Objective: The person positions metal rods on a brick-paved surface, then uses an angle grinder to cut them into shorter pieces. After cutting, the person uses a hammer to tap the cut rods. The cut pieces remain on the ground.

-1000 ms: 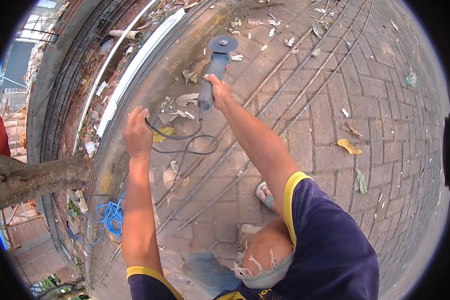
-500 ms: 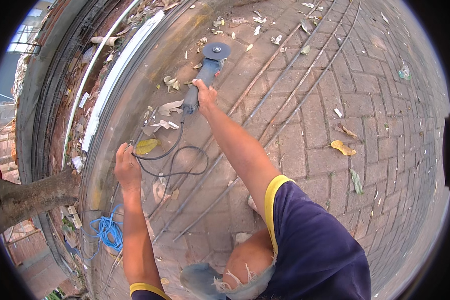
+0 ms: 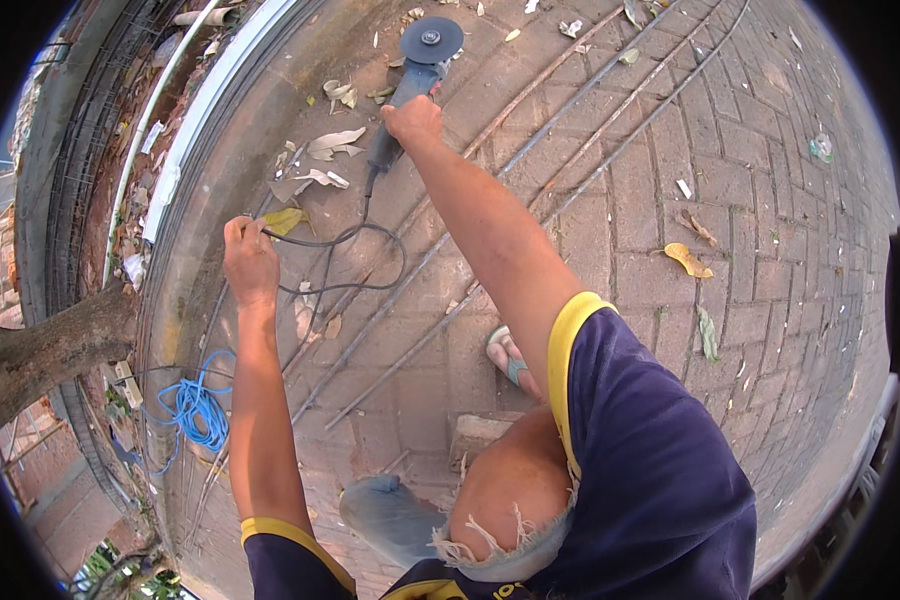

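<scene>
Likely heavy and rigid, the grinder [image 3: 417, 82] over the paving [image 3: 610, 270] is best held by its body [image 3: 383, 150], as the right hand [image 3: 413, 121] grips it, while the left hand [image 3: 251, 264] seemingly pinches its supple cord [image 3: 367, 205].

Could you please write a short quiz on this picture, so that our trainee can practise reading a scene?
1. What does the right grip hold?
2. True or false: the left grip is at the black cable.
3. The blue cord lies:
A) around the right grip
B) under the right grip
C) to the left of the left forearm

Key:
1. A grinder with a round disc.
2. True.
3. C.
</scene>
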The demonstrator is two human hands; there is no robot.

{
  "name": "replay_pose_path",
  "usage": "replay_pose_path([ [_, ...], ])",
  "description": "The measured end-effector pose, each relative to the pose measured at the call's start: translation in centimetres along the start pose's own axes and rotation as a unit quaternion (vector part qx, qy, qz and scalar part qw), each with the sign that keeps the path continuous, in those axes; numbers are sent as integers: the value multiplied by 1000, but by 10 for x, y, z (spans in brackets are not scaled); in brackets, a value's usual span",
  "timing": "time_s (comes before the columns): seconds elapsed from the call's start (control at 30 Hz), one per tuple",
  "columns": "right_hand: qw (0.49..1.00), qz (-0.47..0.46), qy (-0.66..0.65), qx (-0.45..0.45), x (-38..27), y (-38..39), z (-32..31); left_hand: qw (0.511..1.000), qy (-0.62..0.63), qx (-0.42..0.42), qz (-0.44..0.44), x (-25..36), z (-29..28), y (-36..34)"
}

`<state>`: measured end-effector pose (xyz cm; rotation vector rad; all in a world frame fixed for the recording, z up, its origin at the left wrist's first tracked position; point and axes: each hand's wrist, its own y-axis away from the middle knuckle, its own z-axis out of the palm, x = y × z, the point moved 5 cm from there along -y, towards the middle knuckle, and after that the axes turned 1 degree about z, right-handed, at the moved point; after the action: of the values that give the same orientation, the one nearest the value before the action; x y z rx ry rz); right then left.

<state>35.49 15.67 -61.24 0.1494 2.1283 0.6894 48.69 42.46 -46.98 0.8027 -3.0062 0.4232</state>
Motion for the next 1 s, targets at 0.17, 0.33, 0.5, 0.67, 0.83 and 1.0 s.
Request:
replay_pose_path([
  [0.17, 998, 1, 1, -62, 14, -26, 11, 999, 31, -42, -5, 1, 26, 14],
  [0.33, 989, -25, -1, -146, 19, -33, 10, 993, 33, -94, -57, 7, 50, 40],
  [0.5, 965, -206, 131, -102, 12, 0, -18, 977, 109, 43, -176, 36, 49, 96],
  [0.67, 898, -426, 92, -62, 78, 73, -99, 968, 195, -97, -125, 88, 41, 231],
  [0.83, 921, -352, 167, 21, 158, 87, -184, 954, 51, -246, -163, 45, 35, 337],
  [1.0, 940, -291, 160, 82, 209, 90, -230, 975, 46, -206, -75, -3, 48, 354],
])
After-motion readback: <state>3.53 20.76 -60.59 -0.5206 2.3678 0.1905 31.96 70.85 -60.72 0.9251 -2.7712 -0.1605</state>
